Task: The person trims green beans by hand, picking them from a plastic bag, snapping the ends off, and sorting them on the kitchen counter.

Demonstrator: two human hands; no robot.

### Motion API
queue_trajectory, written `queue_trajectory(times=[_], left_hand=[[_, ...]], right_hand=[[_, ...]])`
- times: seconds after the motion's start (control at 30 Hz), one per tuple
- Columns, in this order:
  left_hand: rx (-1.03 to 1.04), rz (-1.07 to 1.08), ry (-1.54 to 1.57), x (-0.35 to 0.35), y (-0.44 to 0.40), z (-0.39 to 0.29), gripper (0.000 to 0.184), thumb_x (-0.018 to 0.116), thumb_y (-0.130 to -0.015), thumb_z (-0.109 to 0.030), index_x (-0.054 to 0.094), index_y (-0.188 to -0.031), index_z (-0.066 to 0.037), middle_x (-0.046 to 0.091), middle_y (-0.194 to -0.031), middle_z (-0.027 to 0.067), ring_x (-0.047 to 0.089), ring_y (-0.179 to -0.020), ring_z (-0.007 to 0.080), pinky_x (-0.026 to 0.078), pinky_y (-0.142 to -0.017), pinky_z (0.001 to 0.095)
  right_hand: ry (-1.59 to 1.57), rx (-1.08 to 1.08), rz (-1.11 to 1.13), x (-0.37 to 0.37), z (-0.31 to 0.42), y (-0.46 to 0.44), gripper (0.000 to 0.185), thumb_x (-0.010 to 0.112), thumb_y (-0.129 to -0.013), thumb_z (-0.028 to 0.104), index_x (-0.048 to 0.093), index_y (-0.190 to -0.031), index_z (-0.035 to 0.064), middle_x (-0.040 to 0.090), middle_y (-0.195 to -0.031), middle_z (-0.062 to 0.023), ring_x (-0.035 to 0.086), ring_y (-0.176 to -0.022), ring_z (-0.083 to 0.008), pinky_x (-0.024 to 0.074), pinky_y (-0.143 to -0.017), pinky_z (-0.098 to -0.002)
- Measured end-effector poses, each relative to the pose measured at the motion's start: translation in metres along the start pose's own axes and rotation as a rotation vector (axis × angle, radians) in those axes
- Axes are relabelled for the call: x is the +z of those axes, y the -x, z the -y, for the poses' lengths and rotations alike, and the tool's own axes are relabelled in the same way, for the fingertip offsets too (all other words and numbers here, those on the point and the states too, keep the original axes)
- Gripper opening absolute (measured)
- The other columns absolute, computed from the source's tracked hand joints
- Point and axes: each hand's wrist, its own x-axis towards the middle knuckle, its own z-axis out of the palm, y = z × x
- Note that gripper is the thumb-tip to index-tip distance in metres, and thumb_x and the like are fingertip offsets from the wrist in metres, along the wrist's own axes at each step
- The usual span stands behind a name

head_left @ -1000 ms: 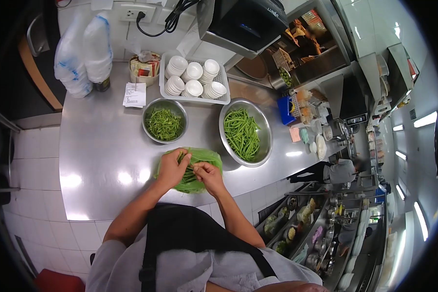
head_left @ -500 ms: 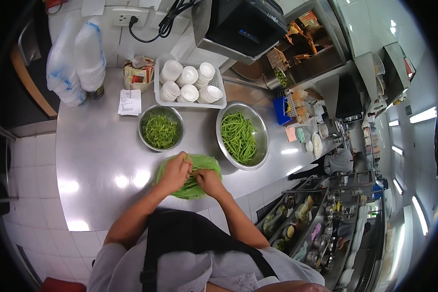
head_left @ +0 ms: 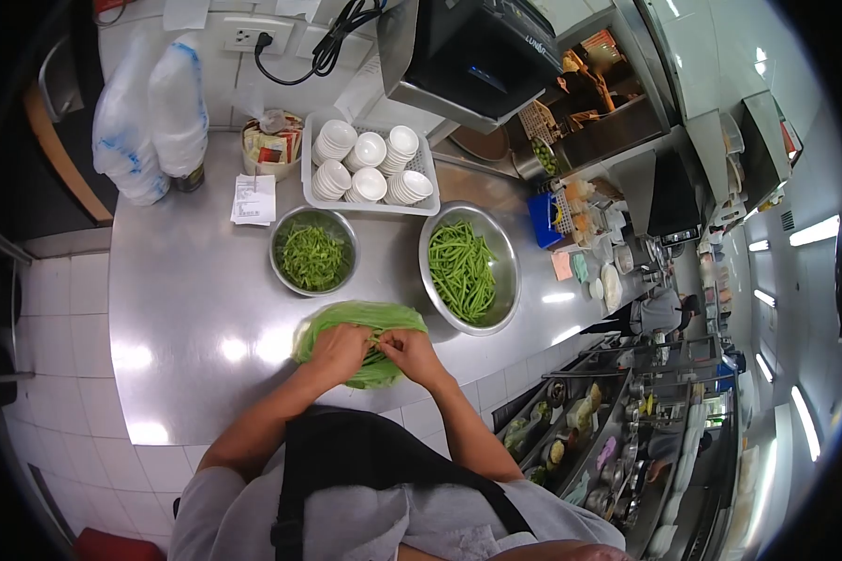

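Observation:
Both my hands meet over a green plastic bag (head_left: 360,318) lying near the front edge of the steel table, with thin green beans showing in its opening. My left hand (head_left: 341,352) is closed, its fingertips pinching a green bean. Close against it, my right hand (head_left: 408,355) pinches the bean too; the bean is mostly hidden by the fingers. Beyond the bag to the left stands a round steel bowl (head_left: 350,266) of small green trimmings (head_left: 311,256). To the right, a larger steel bowl (head_left: 507,290) holds green beans (head_left: 461,271).
Behind the bowls, a white plastic basket (head_left: 374,206) carries stacks of small white cups (head_left: 368,184). Paper slips (head_left: 254,200), a tub of packets (head_left: 273,150) and bagged containers (head_left: 176,117) stand at the back left. A black machine (head_left: 472,56) overhangs the back. Another person (head_left: 658,313) is far right.
My left hand has come down from its raised position to the bag and now meets my right hand's fingertips. The bag's top has shifted slightly. The view has moved a little.

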Motion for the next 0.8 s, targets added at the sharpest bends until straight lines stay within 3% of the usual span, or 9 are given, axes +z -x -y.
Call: queue_trajectory(times=[0.23,0.33,0.43,0.53,0.63,0.73,0.77,0.8], left_hand=[[-0.007,0.026,0.014,-0.004,-0.004,0.009,0.017,0.065,-0.090,-0.019,0.072,-0.088,-0.004,0.069,-0.083,0.0198,0.069,-0.082,0.0381,0.054,-0.075,0.0498],[-0.022,0.092,0.027,-0.005,-0.008,0.010,0.016,0.068,-0.088,-0.018,0.073,-0.093,-0.004,0.070,-0.089,0.0201,0.067,-0.085,0.0402,0.053,-0.078,0.0499],[-0.027,0.142,-0.010,-0.016,-0.010,0.000,0.016,0.069,-0.088,-0.019,0.072,-0.091,-0.003,0.070,-0.087,0.0201,0.067,-0.084,0.0401,0.053,-0.078,0.0499],[0.005,0.041,0.058,-0.010,-0.009,0.002,0.018,0.069,-0.089,-0.019,0.071,-0.088,-0.001,0.069,-0.084,0.0198,0.066,-0.081,0.0412,0.053,-0.075,0.0478],[-0.004,0.019,0.243,-0.013,-0.011,-0.004,0.018,0.068,-0.091,-0.018,0.070,-0.088,0.001,0.070,-0.080,0.0162,0.067,-0.074,0.0327,0.052,-0.071,0.0409],[-0.088,-0.079,0.483,-0.004,-0.014,-0.005,0.018,0.065,-0.094,-0.015,0.071,-0.092,0.001,0.070,-0.077,0.0113,0.065,-0.071,0.0189,0.050,-0.069,0.0340],[-0.094,-0.142,0.527,-0.007,-0.012,-0.011,0.019,0.064,-0.095,-0.015,0.072,-0.097,0.002,0.071,-0.076,0.0082,0.062,-0.072,0.0100,0.050,-0.070,0.0299],[-0.120,-0.170,0.540,-0.010,-0.013,-0.015,0.019,0.064,-0.095,-0.015,0.072,-0.097,0.002,0.071,-0.076,0.0079,0.062,-0.072,0.0101,0.050,-0.070,0.0295]], right_hand=[[-0.012,-0.003,0.069,-0.010,-0.013,-0.003,0.015,0.068,-0.090,0.011,0.071,-0.097,-0.0017,0.067,-0.076,-0.0144,0.059,-0.066,-0.0199,0.0479,-0.064,-0.0344],[-0.101,-0.004,0.112,-0.002,-0.024,-0.006,0.013,0.067,-0.094,0.011,0.072,-0.096,-0.0001,0.066,-0.078,-0.0042,0.053,-0.068,-0.0090,0.0451,-0.062,-0.0280],[-0.101,0.047,0.149,-0.002,-0.025,-0.008,0.014,0.065,-0.094,0.011,0.072,-0.097,-0.0005,0.066,-0.079,-0.0016,0.054,-0.070,-0.0086,0.0453,-0.065,-0.0268],[-0.373,0.000,-0.202,0.013,-0.042,-0.012,0.016,0.061,-0.092,0.011,0.070,-0.093,-0.0016,0.066,-0.077,-0.0046,0.056,-0.069,-0.0126,0.0462,-0.063,-0.0308],[-0.511,0.036,-0.271,0.021,-0.045,-0.017,0.017,0.059,-0.093,0.012,0.069,-0.088,-0.0011,0.064,-0.076,0.0003,0.054,-0.069,-0.0097,0.0452,-0.063,-0.0293],[-0.662,0.169,-0.034,0.032,-0.038,-0.012,0.021,0.061,-0.100,0.020,0.068,-0.089,0.0029,0.059,-0.074,0.0026,0.048,-0.067,-0.0057,0.0393,-0.061,-0.0233],[-0.800,0.171,0.019,0.036,-0.040,-0.012,0.022,0.062,-0.102,0.025,0.067,-0.091,0.0057,0.057,-0.073,0.0042,0.044,-0.063,-0.0049,0.0353,-0.058,-0.0218],[-0.819,0.154,0.025,0.035,-0.036,-0.010,0.022,0.062,-0.102,0.025,0.067,-0.092,0.0058,0.057,-0.073,0.0044,0.044,-0.063,-0.0051,0.0355,-0.058,-0.0219]])
